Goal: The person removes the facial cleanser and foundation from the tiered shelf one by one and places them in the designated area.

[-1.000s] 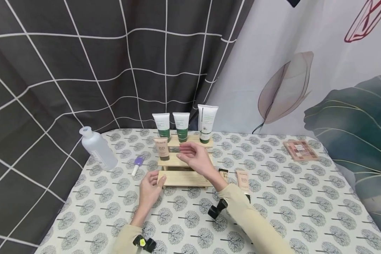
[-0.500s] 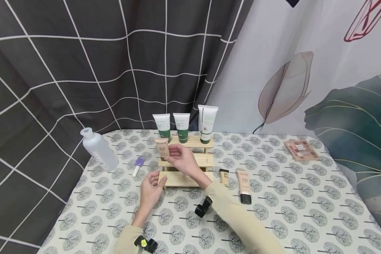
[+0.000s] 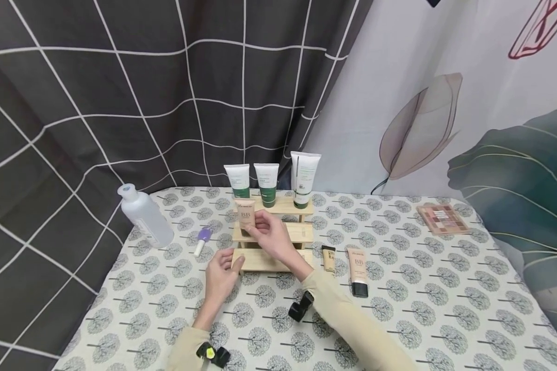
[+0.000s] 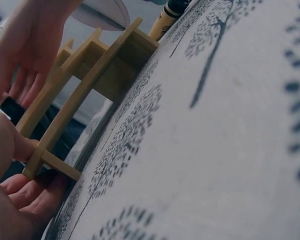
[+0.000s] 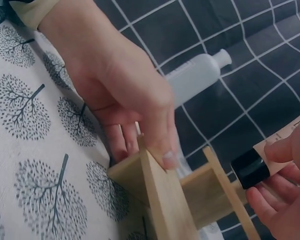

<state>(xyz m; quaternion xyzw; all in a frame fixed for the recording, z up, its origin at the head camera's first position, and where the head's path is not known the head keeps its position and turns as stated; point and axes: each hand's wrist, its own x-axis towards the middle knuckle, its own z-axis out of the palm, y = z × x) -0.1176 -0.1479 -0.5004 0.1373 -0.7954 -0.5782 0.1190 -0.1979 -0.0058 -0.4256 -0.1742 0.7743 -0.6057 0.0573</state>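
Note:
My right hand [image 3: 275, 238] pinches a small peach BB cream tube [image 3: 245, 211] between thumb and fingers. The tube stands cap down at the left part of the middle step of a three-step wooden stand [image 3: 271, 262]; in the right wrist view its black cap [image 5: 250, 168] is near the step's edge, and I cannot tell whether it touches. With its thumb on top and fingers below, my left hand [image 3: 220, 275] grips the left end of the lowest step. Three white and green tubes, among them a tall one [image 3: 305, 178], stand on the top step.
Right of the stand lie a small yellow tube [image 3: 328, 259] and a larger BB cream tube [image 3: 358, 270]. An eyeshadow palette [image 3: 442, 219] lies far right. At left are a purple-and-white bottle [image 3: 201, 241] and a tall translucent bottle [image 3: 147, 216]. Curtains hang behind.
My right hand has moved left to the small BB cream tube, taken hold of it and shifted it slightly right. My left hand has stayed on the stand.

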